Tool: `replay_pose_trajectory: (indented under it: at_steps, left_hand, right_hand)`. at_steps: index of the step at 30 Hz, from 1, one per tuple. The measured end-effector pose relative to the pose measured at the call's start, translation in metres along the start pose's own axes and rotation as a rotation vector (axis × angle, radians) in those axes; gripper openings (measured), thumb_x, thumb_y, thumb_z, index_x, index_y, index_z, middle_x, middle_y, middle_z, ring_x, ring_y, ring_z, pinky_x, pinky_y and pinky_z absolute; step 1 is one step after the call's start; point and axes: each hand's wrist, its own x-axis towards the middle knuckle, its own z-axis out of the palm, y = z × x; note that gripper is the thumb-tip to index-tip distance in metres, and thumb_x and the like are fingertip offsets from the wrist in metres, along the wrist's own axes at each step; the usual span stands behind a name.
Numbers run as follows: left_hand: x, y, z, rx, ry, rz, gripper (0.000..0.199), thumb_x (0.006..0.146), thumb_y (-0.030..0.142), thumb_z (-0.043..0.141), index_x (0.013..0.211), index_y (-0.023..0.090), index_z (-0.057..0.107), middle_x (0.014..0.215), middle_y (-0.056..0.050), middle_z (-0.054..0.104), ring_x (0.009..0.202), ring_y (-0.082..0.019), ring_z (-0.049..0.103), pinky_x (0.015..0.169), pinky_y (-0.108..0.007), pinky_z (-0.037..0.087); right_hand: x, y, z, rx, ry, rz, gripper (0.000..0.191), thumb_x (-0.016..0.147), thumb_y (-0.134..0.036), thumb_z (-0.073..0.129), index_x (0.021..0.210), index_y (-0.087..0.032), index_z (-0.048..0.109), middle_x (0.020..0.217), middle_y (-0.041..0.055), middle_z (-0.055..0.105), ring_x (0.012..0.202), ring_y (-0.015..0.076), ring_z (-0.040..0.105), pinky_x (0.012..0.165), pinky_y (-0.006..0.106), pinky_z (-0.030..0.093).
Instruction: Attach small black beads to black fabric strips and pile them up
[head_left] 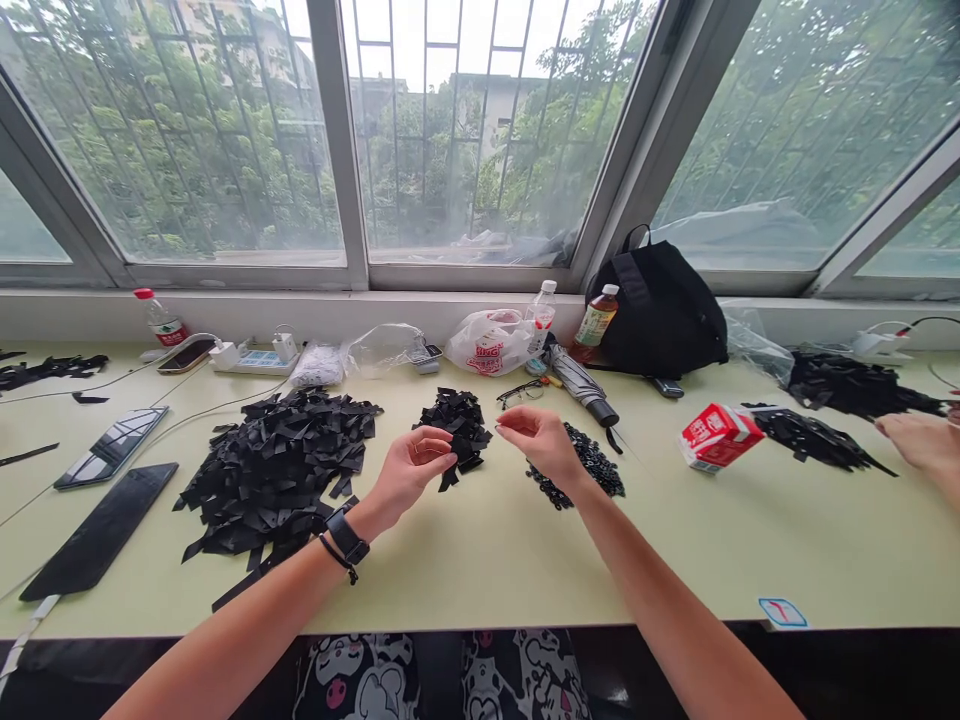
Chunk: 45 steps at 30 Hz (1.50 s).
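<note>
My left hand [414,470], with a dark watch [347,535] on its wrist, has its fingers curled in and the tips closed at the small pile of short black strips [459,410]. My right hand [546,442] pinches thumb and fingertips together just right of that pile, apart from the left hand. Whatever either hand holds is too small to make out. Below and beside my right hand lies a heap of small black ring-like pieces [596,465], partly covered by the hand. A larger heap of black strips [277,470] spreads out left of my left hand.
Left are a phone [112,447], a black slab [101,535] and cables. At the back stand a power strip [255,358], a plastic bag [489,342], bottles, an umbrella [581,385] and a backpack [660,310]. Right, a red carton [718,437] stands near another person's hand [922,440] by black strips.
</note>
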Motion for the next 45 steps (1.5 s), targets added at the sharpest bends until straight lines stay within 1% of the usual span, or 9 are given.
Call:
replay_pose_trajectory:
  at_steps: [4,7,16,21,31,36,39,42,45]
  left_hand:
    - [0.001,-0.001,0.000,-0.004,0.001,0.020,0.038,0.073,0.036,0.090,0.103,0.020,0.073,0.091,-0.006,0.076,0.085,-0.020,0.068,0.076,-0.031,0.050]
    - [0.001,-0.002,0.000,-0.017,0.008,0.030,0.039,0.072,0.037,0.090,0.102,0.020,0.072,0.092,-0.007,0.077,0.085,-0.021,0.069,0.077,-0.033,0.052]
    - [0.002,-0.008,-0.001,-0.008,0.013,0.073,0.036,0.074,0.037,0.089,0.102,0.021,0.072,0.092,-0.006,0.077,0.085,-0.021,0.071,0.079,-0.034,0.055]
    - [0.002,-0.008,0.000,0.041,0.003,0.121,0.034,0.076,0.036,0.088,0.102,0.021,0.072,0.092,-0.006,0.075,0.085,-0.021,0.071,0.081,-0.035,0.057]
    - [-0.003,0.001,0.000,0.391,0.059,0.290,0.018,0.086,0.039,0.078,0.092,0.022,0.074,0.091,-0.007,0.076,0.083,-0.023,0.069,0.078,-0.036,0.053]
    - [-0.005,-0.001,0.001,0.603,0.054,0.432,0.009,0.094,0.032,0.070,0.096,0.024,0.073,0.087,-0.004,0.075,0.079,-0.020,0.066,0.078,-0.034,0.049]
    - [-0.004,-0.007,0.000,0.696,0.026,0.518,0.009,0.099,0.028,0.062,0.101,0.024,0.070,0.092,-0.004,0.073,0.083,-0.019,0.066,0.080,-0.032,0.049]
    - [-0.003,-0.010,-0.001,0.759,0.019,0.553,0.010,0.101,0.025,0.058,0.107,0.023,0.065,0.098,-0.004,0.072,0.088,-0.018,0.066,0.081,-0.031,0.050]
    - [-0.003,-0.010,-0.002,0.790,0.032,0.554,0.007,0.102,0.025,0.057,0.106,0.023,0.062,0.097,-0.004,0.072,0.086,-0.017,0.065,0.079,-0.031,0.050]
  right_hand:
    - [-0.017,-0.019,0.043,0.264,-0.196,0.013,0.026,0.076,-0.042,0.084,0.091,-0.022,0.076,0.088,0.0051,0.077,0.082,0.0218,0.071,0.082,0.038,0.058]
    - [-0.023,-0.023,0.054,0.376,-0.264,0.051,0.029,0.074,-0.040,0.086,0.093,-0.021,0.076,0.087,0.0042,0.076,0.082,0.0207,0.070,0.080,0.037,0.057]
    - [-0.024,-0.023,0.052,0.459,-0.235,0.103,0.031,0.072,-0.040,0.088,0.093,-0.022,0.075,0.086,0.0033,0.075,0.080,0.0197,0.069,0.079,0.037,0.058]
    - [-0.024,-0.020,0.053,0.487,-0.266,0.109,0.030,0.073,-0.037,0.088,0.095,-0.022,0.074,0.087,0.0029,0.075,0.081,0.0194,0.069,0.081,0.038,0.057]
    - [-0.024,-0.018,0.052,0.537,-0.286,0.178,0.038,0.072,-0.038,0.090,0.102,-0.021,0.072,0.086,0.0034,0.076,0.079,0.0199,0.071,0.082,0.039,0.057]
    - [-0.022,-0.017,0.050,0.629,-0.323,0.251,0.038,0.072,-0.038,0.091,0.101,-0.020,0.072,0.087,0.0036,0.075,0.080,0.0184,0.070,0.083,0.036,0.054]
    - [-0.023,-0.019,0.049,0.647,-0.332,0.293,0.037,0.071,-0.038,0.092,0.097,-0.019,0.072,0.086,0.0034,0.074,0.078,0.0174,0.069,0.082,0.035,0.053]
    - [-0.024,-0.021,0.049,0.652,-0.334,0.316,0.037,0.071,-0.039,0.092,0.095,-0.019,0.072,0.085,0.0035,0.073,0.078,0.0173,0.068,0.082,0.035,0.053]
    - [-0.025,-0.022,0.050,0.633,-0.326,0.282,0.036,0.073,-0.040,0.091,0.096,-0.019,0.072,0.085,0.0037,0.073,0.077,0.0177,0.068,0.082,0.036,0.053]
